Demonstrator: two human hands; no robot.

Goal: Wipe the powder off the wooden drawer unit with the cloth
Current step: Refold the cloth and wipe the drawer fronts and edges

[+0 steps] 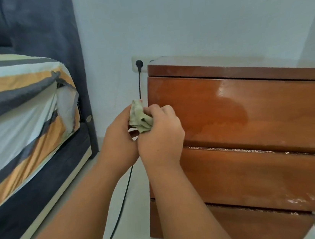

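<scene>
The wooden drawer unit [253, 122] stands at the right, glossy reddish-brown, with three drawer fronts. Pale powder hazes its top edge and the upper and left parts of the top drawer front; a cleaner, darker patch shows in the middle of that front. A crumpled pale green cloth [139, 117] is bunched between both hands, just in front of the unit's left edge. My left hand [120, 142] grips the cloth from the left and my right hand [160, 133] grips it from the right, fingers curled over it.
A bed with a striped sheet [16, 121] and dark base fills the left. A black plug [139, 64] sits in a wall socket behind the unit, its cable [123, 200] trailing down across the pale floor between bed and unit. White walls stand behind and to the right.
</scene>
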